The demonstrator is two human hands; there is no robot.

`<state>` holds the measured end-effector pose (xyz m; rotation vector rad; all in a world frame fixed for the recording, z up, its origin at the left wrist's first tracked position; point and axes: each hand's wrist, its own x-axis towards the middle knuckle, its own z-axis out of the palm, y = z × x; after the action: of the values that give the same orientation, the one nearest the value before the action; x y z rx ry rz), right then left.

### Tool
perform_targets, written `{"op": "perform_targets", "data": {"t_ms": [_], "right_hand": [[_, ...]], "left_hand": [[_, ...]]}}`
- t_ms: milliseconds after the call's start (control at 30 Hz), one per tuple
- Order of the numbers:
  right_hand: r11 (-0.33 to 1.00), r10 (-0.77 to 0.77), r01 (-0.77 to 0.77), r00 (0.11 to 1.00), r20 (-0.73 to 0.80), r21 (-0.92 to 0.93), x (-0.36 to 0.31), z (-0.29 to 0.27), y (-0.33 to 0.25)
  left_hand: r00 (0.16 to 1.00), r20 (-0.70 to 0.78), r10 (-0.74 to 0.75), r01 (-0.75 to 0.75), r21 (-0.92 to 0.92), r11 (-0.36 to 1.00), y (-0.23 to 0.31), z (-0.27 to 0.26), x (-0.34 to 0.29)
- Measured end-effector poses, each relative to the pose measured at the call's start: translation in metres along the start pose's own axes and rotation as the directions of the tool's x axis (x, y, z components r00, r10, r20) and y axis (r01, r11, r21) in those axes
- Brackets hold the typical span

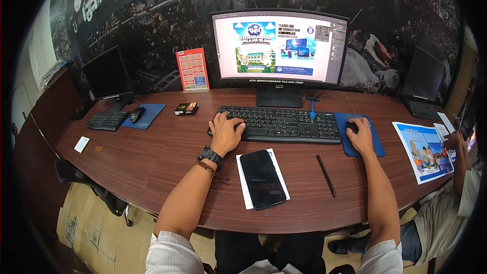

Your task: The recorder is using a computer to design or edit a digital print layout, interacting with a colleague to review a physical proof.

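My left hand (pixel 225 133) rests on the left end of a black keyboard (pixel 284 123), its fingers spread over the keys and holding nothing. A dark watch (pixel 209 156) and beaded bracelets circle that wrist. Over a black mouse (pixel 350 128) lies my right hand (pixel 361 137), its fingers curved around it and partly hiding it. The mouse sits on a blue mouse pad (pixel 376 144). Beyond the keyboard stands a lit monitor (pixel 276 45) with a page layout of two colourful pages on its screen.
Between my forearms, a black phone (pixel 263 180) lies on white paper (pixel 245 189), beside a black pen (pixel 326 175). A small dark box (pixel 186 109) and red desk calendar (pixel 193 70) stand left. At right, another person's hand (pixel 453 141) is by printed sheets (pixel 423 149). Dark monitors flank the desk.
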<state>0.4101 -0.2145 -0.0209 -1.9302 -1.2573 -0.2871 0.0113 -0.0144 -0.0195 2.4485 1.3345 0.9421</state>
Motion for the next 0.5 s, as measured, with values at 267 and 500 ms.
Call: {"op": "perform_targets", "data": {"t_ms": [267,500], "right_hand": [[1.000,0.012,-0.012,1.000,0.022,-0.004,-0.0023,-0.0002,-0.0010],[0.999,-0.044,0.042,0.998,0.040,0.034,-0.0003,0.0007,0.0033]], "left_hand": [[0.997,-0.068,0.047,-0.049,-0.036,0.998,-0.0046,0.0033,0.0002],[0.998,-0.037,0.044,-0.046,-0.038,0.998,-0.0045,0.0039,0.0014]]}}
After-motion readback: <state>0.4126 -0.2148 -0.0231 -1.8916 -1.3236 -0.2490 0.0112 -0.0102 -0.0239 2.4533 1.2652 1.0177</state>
